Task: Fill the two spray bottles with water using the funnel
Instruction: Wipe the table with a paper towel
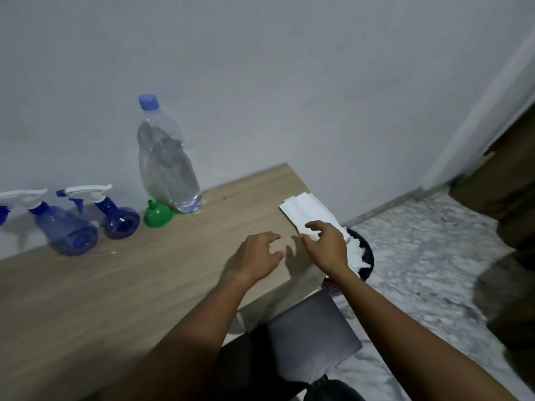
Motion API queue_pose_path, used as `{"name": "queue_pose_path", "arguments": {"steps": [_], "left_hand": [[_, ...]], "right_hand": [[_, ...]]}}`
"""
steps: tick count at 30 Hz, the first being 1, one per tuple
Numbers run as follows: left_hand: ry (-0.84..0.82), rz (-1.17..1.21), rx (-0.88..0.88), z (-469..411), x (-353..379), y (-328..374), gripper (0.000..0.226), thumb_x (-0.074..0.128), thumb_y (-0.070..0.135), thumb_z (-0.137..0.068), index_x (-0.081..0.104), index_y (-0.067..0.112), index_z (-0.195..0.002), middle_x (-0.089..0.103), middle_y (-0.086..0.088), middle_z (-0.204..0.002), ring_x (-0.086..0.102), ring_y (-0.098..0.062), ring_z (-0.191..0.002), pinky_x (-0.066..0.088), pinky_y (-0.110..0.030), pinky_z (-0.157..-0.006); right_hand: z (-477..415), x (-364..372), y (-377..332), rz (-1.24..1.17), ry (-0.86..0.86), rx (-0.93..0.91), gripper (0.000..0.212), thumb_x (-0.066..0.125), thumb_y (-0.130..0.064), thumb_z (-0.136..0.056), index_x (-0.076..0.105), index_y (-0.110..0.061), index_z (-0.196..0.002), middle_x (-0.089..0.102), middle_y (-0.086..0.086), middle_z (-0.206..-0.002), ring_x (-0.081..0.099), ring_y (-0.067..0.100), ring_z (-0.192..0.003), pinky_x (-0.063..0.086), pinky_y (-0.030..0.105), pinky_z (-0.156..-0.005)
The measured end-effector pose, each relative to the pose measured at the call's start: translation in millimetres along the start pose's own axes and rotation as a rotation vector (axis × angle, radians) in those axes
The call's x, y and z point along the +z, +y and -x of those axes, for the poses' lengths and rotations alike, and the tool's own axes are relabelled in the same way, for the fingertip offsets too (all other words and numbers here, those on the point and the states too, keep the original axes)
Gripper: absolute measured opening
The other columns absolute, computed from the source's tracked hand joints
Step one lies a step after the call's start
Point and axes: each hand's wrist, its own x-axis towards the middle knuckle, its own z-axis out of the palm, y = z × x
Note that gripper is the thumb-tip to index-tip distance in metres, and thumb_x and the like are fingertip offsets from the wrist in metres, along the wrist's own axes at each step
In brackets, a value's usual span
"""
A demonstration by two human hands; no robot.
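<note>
Holds the left hand [254, 256] just above the table [115, 285], near its right end, fingers loosely bent and spread, gripping nothing. Pinches the near end of a white paper [307, 209] with the right hand [327, 244], forefinger on top, thumb at the edge, other fingers curled over. Both hands close together, not touching.

Paper flat on the table's far right corner, near end at the table's edge.

Along the wall [289, 82], at the table's left: far-left sprayer [65, 227], blue and see-through, white trigger head on, head partly cut by the frame edge. Just to its right, second sprayer [115, 215], same kind, smaller, head also on. Near each other, apart. Water level in either: cannot tell.

Right of those, green funnel [157, 214], mouth down on the table, spout up, touching the base of the bottle [166, 166]. Bottle upright against the wall, clear, dented, blue cap on, some water inside. All four well apart from the hands.

Below the table's right edge, a dark bin [366, 253] with white scraps in it, on a marbled floor [419, 256].
</note>
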Motion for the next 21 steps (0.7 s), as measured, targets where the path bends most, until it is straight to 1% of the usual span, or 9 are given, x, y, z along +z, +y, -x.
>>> {"name": "queue_pose_path", "arguments": {"steps": [2,5,8,11,13,15,17,19,21], "left_hand": [[-0.03,-0.021,-0.027,-14,14,9,0.056,0.069,0.041,-0.084,0.06,0.028,-0.137,0.058,0.006,-0.144,0.06,-0.013,-0.127,0.048,-0.031,-0.106],[-0.051,-0.037,-0.077,-31,35,21,0.059,0.067,0.045,-0.085,0.055,0.029,-0.141,0.055,0.006,-0.148,0.054,-0.015,-0.133,0.045,-0.033,-0.109],[-0.07,-0.134,-0.103,-44,53,29,0.063,0.064,0.045,-0.091,0.045,0.027,-0.149,0.042,0.004,-0.157,0.039,-0.02,-0.144,0.035,-0.033,-0.114],[-0.106,-0.249,-0.142,-50,65,29,0.073,0.063,0.049,-0.092,0.034,0.028,-0.155,0.023,0.006,-0.166,0.017,-0.021,-0.153,0.023,-0.036,-0.12],[-0.12,-0.258,-0.169,-52,69,29,0.078,0.066,0.05,-0.09,0.03,0.03,-0.156,0.017,0.009,-0.167,0.011,-0.019,-0.155,0.02,-0.036,-0.122],[-0.128,-0.242,-0.195,-53,71,29,0.081,0.067,0.049,-0.09,0.027,0.031,-0.157,0.015,0.011,-0.167,0.009,-0.017,-0.155,0.019,-0.037,-0.122],[-0.142,-0.228,-0.222,-56,70,30,0.084,0.069,0.048,-0.089,0.025,0.032,-0.158,0.014,0.012,-0.167,0.008,-0.017,-0.155,0.019,-0.038,-0.122],[-0.154,-0.212,-0.238,-59,70,31,0.086,0.071,0.047,-0.088,0.024,0.032,-0.158,0.013,0.012,-0.168,0.007,-0.017,-0.156,0.018,-0.038,-0.122],[-0.155,-0.2,-0.241,-60,70,31,0.088,0.073,0.046,-0.086,0.024,0.031,-0.158,0.014,0.01,-0.168,0.007,-0.017,-0.156,0.018,-0.038,-0.122]], "right_hand": [[-15,-10,13,0.061,-0.003,-0.001,0.032,0.07,-0.034,-0.091,0.07,-0.025,-0.122,0.068,-0.003,-0.126,0.063,0.02,-0.115,0.051,0.035,-0.092],[-38,-22,30,0.141,-0.053,-0.011,0.036,0.071,-0.034,-0.091,0.071,-0.021,-0.124,0.07,-0.001,-0.122,0.062,0.02,-0.114,0.045,0.028,-0.083],[-60,-27,42,0.169,-0.14,-0.011,0.041,0.072,-0.04,-0.091,0.07,-0.021,-0.127,0.073,-0.001,-0.117,0.065,0.019,-0.11,0.044,0.027,-0.079],[-75,-26,47,0.218,-0.222,-0.039,0.042,0.069,-0.047,-0.091,0.07,-0.022,-0.124,0.074,-0.003,-0.108,0.066,0.019,-0.106,0.045,0.028,-0.076],[-80,-23,48,0.286,-0.243,-0.083,0.042,0.069,-0.052,-0.089,0.071,-0.022,-0.119,0.074,-0.006,-0.101,0.067,0.02,-0.101,0.043,0.028,-0.071],[-82,-21,47,0.328,-0.244,-0.102,0.041,0.071,-0.051,-0.088,0.071,-0.023,-0.118,0.074,-0.005,-0.105,0.068,0.021,-0.102,0.043,0.027,-0.07],[-84,-18,47,0.336,-0.25,-0.099,0.033,0.071,-0.042,-0.088,0.071,-0.023,-0.116,0.073,-0.005,-0.106,0.068,0.022,-0.101,0.045,0.028,-0.07],[-84,-18,47,0.305,-0.256,-0.078,0.019,0.068,-0.034,-0.09,0.072,-0.024,-0.106,0.073,-0.006,-0.098,0.068,0.022,-0.095,0.046,0.029,-0.07],[-83,-17,46,0.258,-0.247,-0.066,0.009,0.066,-0.031,-0.091,0.071,-0.025,-0.096,0.072,-0.006,-0.09,0.067,0.022,-0.09,0.048,0.03,-0.069]]}}
